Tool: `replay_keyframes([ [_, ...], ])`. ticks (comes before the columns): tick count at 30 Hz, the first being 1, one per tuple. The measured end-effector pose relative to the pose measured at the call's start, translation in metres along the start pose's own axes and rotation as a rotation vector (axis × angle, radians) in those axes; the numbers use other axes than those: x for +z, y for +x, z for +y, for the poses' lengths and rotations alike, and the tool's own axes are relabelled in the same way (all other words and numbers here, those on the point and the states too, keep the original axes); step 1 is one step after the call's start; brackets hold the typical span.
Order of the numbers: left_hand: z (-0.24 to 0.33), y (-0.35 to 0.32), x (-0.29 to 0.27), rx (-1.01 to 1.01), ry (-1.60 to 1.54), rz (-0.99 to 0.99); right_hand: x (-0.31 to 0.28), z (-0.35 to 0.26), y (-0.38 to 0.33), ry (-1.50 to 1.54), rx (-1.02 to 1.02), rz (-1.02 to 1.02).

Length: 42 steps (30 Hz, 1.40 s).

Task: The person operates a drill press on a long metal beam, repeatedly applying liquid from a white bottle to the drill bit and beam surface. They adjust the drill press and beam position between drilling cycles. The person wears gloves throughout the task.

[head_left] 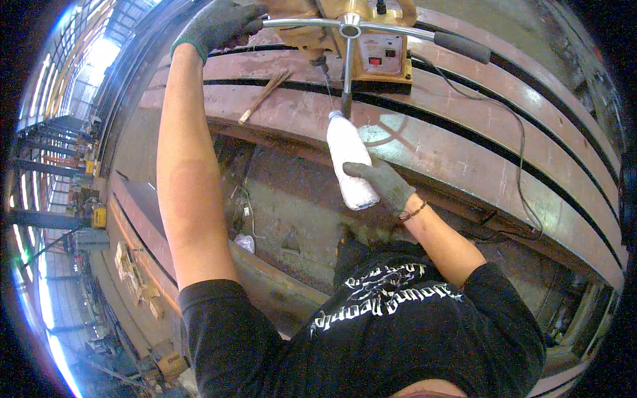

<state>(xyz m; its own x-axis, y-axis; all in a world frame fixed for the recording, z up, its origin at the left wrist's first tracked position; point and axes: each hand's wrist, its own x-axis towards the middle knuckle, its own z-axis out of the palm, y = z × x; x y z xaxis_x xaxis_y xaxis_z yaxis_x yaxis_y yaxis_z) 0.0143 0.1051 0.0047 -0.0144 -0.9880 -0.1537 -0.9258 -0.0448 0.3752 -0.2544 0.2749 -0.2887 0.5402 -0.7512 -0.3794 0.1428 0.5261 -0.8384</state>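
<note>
My left hand point(215, 30), in a dark grey glove, is closed around one arm of the three-armed feed handle point(350, 26) on a yellow drill press point(378, 56). In my right hand point(386, 186), also gloved, is a white squeeze bottle point(344, 149), tilted with its nozzle up toward the machine. A thin line of liquid runs between the nozzle and the drill bit point(324, 66). The machine stands on a slotted, reddish-brown metal beam point(458, 126). Where the bit's tip meets the metal is hard to make out.
A straw brush point(265, 96) lies on the beam left of the bit. A dark power cable point(521, 146) curves across the beam on the right. Below, a crumpled clear plastic piece point(244, 243) lies in the gap. Wooden pieces point(136, 282) sit at the far left.
</note>
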Motion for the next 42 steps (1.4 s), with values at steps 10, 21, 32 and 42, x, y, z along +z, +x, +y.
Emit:
replay_keyframes([
  [10,0.03,-0.038,0.006,-0.074,-0.004,0.208,0.006,0.0,0.001,0.106,-0.003,-0.041],
  [21,0.019,-0.038,0.005,-0.053,-0.022,0.192,0.001,0.009,0.01,0.057,0.003,-0.061],
  [32,0.032,-0.048,0.005,-0.144,0.0,0.246,0.001,0.01,0.01,0.014,0.03,-0.029],
  [42,0.026,-0.042,0.007,-0.105,0.014,0.237,-0.004,0.009,0.01,-0.031,-0.011,-0.023],
])
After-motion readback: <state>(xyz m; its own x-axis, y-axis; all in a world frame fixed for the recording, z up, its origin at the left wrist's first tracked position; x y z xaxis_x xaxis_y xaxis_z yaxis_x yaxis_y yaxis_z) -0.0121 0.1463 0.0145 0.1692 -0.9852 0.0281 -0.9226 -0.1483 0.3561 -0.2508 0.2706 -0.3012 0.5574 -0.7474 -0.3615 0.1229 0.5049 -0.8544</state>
